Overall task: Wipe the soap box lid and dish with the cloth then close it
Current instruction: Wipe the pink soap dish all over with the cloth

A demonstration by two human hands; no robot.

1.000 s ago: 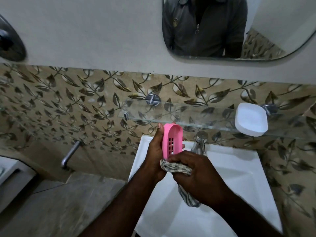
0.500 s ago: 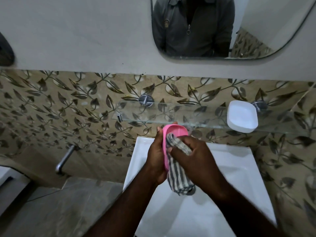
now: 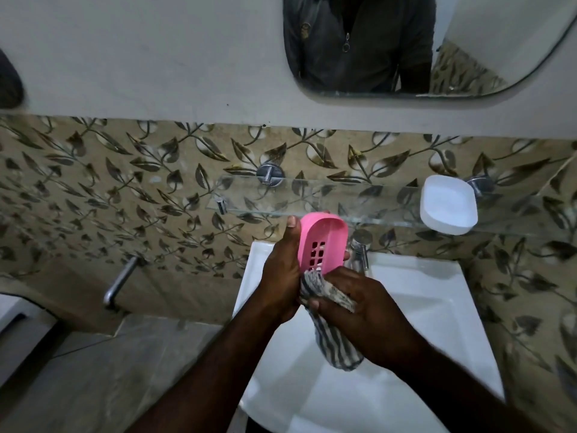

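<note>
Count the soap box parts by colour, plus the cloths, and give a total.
Pink dish: 1
White lid: 1
Striped cloth: 1
Total: 3

A glass shelf (image 3: 312, 198) was fixed on the leaf-patterned wall on round metal mounts (image 3: 270, 174), just behind and above the fingertips (image 3: 293, 220) of the left hand. On it lay only the white soap box lid (image 3: 448, 204), open side up, well to the right of those fingers. Below the fingers stood the white sink (image 3: 437, 295).
</note>
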